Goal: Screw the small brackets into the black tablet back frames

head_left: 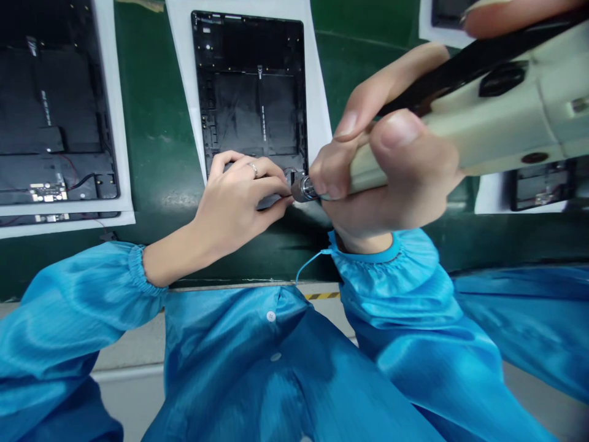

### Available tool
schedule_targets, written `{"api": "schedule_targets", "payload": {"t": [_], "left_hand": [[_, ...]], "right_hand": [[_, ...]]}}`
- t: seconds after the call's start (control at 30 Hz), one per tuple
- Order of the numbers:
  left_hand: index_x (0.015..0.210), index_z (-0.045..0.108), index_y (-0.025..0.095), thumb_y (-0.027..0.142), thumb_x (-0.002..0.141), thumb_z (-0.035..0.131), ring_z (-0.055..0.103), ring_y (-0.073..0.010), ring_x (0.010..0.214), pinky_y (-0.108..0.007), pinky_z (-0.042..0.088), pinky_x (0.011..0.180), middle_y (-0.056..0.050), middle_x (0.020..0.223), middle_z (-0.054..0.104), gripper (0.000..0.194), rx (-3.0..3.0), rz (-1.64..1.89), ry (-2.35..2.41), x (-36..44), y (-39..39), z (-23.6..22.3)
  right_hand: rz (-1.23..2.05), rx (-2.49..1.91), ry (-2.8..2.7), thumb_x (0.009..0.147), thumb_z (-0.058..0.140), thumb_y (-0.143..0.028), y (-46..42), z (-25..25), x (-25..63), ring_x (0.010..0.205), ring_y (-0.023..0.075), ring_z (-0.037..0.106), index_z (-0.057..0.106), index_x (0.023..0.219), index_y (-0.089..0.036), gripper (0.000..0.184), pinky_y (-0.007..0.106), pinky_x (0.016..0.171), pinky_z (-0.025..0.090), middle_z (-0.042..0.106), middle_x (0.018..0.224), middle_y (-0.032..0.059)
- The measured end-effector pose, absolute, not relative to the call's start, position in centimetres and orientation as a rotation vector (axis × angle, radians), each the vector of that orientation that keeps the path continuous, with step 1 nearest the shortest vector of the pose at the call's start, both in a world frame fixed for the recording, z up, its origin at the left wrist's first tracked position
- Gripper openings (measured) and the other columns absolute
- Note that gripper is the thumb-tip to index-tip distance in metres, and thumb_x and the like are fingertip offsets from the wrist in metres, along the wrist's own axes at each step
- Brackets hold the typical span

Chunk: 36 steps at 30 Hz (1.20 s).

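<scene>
Closest to the camera, shiny blue smock sleeves (391, 288) with elastic cuffs are seen, plus a buttoned front with two white buttons. Just past that, a yellow-and-black hazard stripe (322, 296) is glimpsed at the edge of the green work surface (156, 135).

The right hand (391, 178) is wrapped tight around a cream-coloured electric screwdriver (497, 116), thumb and forefinger pinched near the metal nose (304, 188). The tool is held almost level, body running off up and to the right, with a dark strip along its top and a black button on the side. No brand can be made out on it.

The left hand (243, 196), a ring on one finger, is laid on the bottom edge of an open black tablet back housing (251, 92), fingertips curled together right beside the screwdriver nose. Whether something tiny is pinched there can't be told. The two hands are nearly touching at the housing's lower right corner.

The housing is laid on a white sheet (317, 80) in the middle of the surface. A thin line of white print is seen on its inner panel, too small to read.

Further left, another opened tablet (50, 123) with a small circuit board and red wire is set on its own white sheet. At the right, a third unit (543, 184) is partly hidden behind the tool, and a fourth (446, 12) is cut off by the top edge.
</scene>
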State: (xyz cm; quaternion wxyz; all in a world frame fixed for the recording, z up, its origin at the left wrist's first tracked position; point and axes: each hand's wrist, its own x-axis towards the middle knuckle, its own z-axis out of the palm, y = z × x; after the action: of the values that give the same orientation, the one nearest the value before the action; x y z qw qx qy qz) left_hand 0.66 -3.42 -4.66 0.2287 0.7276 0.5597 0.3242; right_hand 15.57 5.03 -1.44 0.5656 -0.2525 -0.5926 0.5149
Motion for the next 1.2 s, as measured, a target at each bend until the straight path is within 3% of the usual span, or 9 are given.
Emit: {"api": "schedule_targets", "payload": {"t": [0.1,0.17,0.3,0.5,0.7,0.9,1.03,1.2], "left_hand": [[0.105,0.087,0.028,0.028,0.114,0.068,0.079,-0.0262,0.118,-0.058,0.04,0.128,-0.001,0.128,0.087,0.021,1.994,0.869,1.545,0.7,-3.5,-4.4],[0.105,0.087,0.028,0.028,0.113,0.068,0.079,-0.0268,0.119,-0.058,0.039,0.128,-0.001,0.128,0.087,0.021,1.983,0.848,1.552,0.7,-3.5,-4.4],[0.103,0.086,0.027,0.028,0.113,0.067,0.078,-0.0259,0.118,-0.057,0.039,0.127,-0.001,0.127,0.087,0.022,1.984,0.863,1.538,0.7,-3.5,-4.6],[0.1,0.084,0.026,0.025,0.11,0.071,0.078,-0.0247,0.113,-0.055,0.039,0.124,0.001,0.123,0.087,0.017,1.977,0.937,1.511,0.7,-3.4,-4.8],[0.1,0.085,0.026,0.024,0.109,0.068,0.077,-0.0269,0.114,-0.058,0.038,0.125,-0.001,0.124,0.086,0.019,1.956,0.921,1.5,0.7,-3.4,-4.6],[0.1,0.084,0.026,0.024,0.11,0.067,0.077,-0.0276,0.114,-0.059,0.039,0.124,-0.001,0.124,0.086,0.02,1.967,0.912,1.508,0.7,-3.4,-4.7],[0.103,0.084,0.027,0.026,0.111,0.068,0.077,-0.0282,0.117,-0.059,0.039,0.124,-0.001,0.125,0.086,0.019,1.986,0.911,1.504,0.7,-3.4,-4.8],[0.105,0.085,0.028,0.028,0.114,0.067,0.077,-0.0279,0.118,-0.058,0.038,0.124,-0.001,0.125,0.086,0.02,2.013,0.91,1.504,0.6,-3.4,-4.9]], "right_hand": [[1.097,-0.418,-1.211,0.085,0.086,-0.036,4.5,-0.9,14.5,0.034,0.0015,0.033,0.073,0.081,-0.021,0.02,0.029,0.025,0.012,0.07,0.081,-0.0001],[1.123,-0.431,-1.244,0.086,0.085,-0.036,4.4,-0.6,14.6,0.033,0.001,0.033,0.075,0.078,-0.02,0.021,0.029,0.025,0.013,0.071,0.082,0.0005],[1.189,-0.509,-1.394,0.091,0.085,-0.039,4.2,0.1,15.7,0.037,0.0048,0.04,0.081,0.084,-0.024,0.018,0.033,0.027,0.028,0.074,0.088,-0.0001],[1.264,-0.589,-1.368,0.09,0.096,-0.047,3.8,1.3,16.3,0.038,0.0034,0.044,0.076,0.083,-0.02,0.034,0.032,0.035,0.033,0.072,0.085,-0.0049],[1.284,-0.667,-1.53,0.1,0.086,-0.037,3.5,2.0,17.1,0.046,0.0059,0.054,0.076,0.09,-0.021,0.021,0.031,0.044,0.045,0.073,0.095,-0.0034],[1.244,-0.59,-1.507,0.098,0.078,-0.035,3.9,1.4,16.8,0.04,0.004,0.046,0.075,0.089,-0.023,0.015,0.029,0.037,0.04,0.072,0.09,-0.0062],[1.257,-0.611,-1.435,0.092,0.088,-0.039,3.6,1.6,16.6,0.042,0.0034,0.046,0.074,0.087,-0.024,0.022,0.031,0.038,0.037,0.071,0.089,-0.007],[1.268,-0.652,-1.489,0.095,0.086,-0.038,3.9,2.0,17.2,0.043,0.0043,0.049,0.072,0.088,-0.023,0.022,0.031,0.043,0.043,0.073,0.092,-0.0051]]}}
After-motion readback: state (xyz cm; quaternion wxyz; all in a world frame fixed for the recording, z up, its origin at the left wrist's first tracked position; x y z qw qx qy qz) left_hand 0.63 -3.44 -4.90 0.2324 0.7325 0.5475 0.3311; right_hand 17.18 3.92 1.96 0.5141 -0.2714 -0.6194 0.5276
